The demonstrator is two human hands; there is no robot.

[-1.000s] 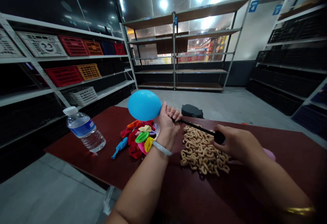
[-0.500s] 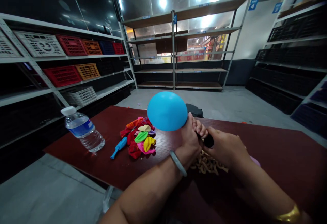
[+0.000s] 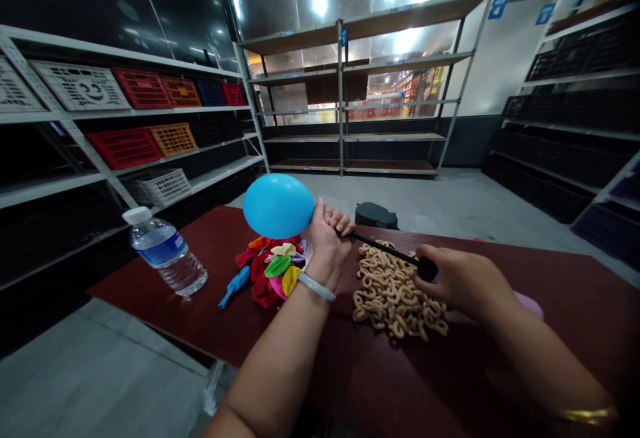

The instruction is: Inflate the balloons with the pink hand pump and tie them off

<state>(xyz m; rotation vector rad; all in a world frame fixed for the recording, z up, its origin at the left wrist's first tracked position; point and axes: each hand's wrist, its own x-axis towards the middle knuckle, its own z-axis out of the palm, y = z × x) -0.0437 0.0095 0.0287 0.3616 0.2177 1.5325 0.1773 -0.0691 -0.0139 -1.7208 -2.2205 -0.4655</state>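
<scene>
My left hand [image 3: 330, 228] is closed around the neck of an inflated blue balloon [image 3: 279, 206] and the front of a black balloon pump; its grip hides where they join. The pump's black rod [image 3: 383, 246] stretches right to a round end. My right hand [image 3: 457, 285] is closed on that end, fingers pinching it. Below the rod lies a pile of tan, ring-like curled pieces [image 3: 400, 291]. Left of my left forearm is a heap of flat, uninflated balloons [image 3: 275, 268] in red, green, yellow, pink and blue. A pink rounded thing [image 3: 530, 306] shows partly behind my right wrist.
A water bottle [image 3: 165, 251] with a white cap stands on the left of the dark red table [image 3: 200, 321]. A black object [image 3: 376, 215] is beyond the far edge. Shelves with coloured crates [image 3: 143, 88] line the left wall; a metal rack [image 3: 340, 105] stands behind.
My left hand and the blue balloon have moved left. My right hand has drawn away to the right, so the pump's rod and more of the tan pile now show.
</scene>
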